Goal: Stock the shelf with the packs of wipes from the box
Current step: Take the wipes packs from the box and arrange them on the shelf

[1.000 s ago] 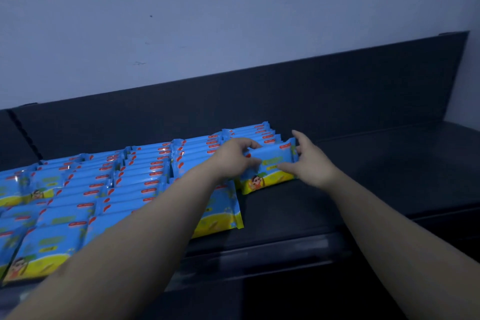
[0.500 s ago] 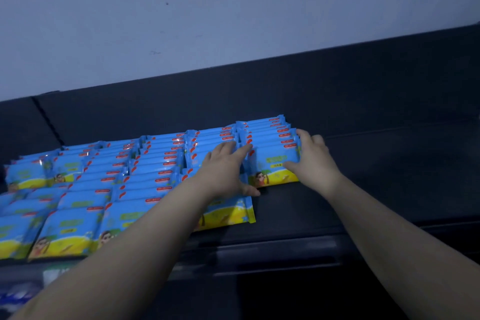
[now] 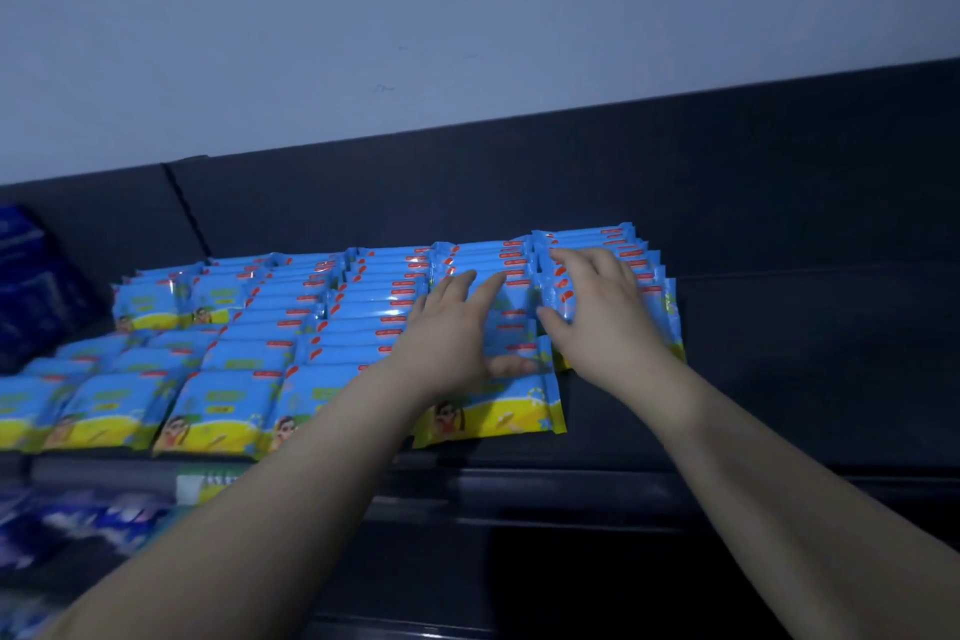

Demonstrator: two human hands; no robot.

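Lying in overlapped rows, the packs of wipes (image 3: 363,307) cover the dark shelf (image 3: 779,353) beneath both hands and to the left of them. The left hand (image 3: 452,338) rests flat on the second row from the right, fingers straight and spread, thumb extended over the front pack (image 3: 493,411). The right hand (image 3: 602,322) rests on the rightmost row (image 3: 654,286), fingers lightly bent across the pack tops, thumb at the row's left edge. Beyond the hands stands the back panel (image 3: 519,182), with a pale wall (image 3: 467,16) above. Dark blue packages (image 3: 31,276) sit far left of the left hand.
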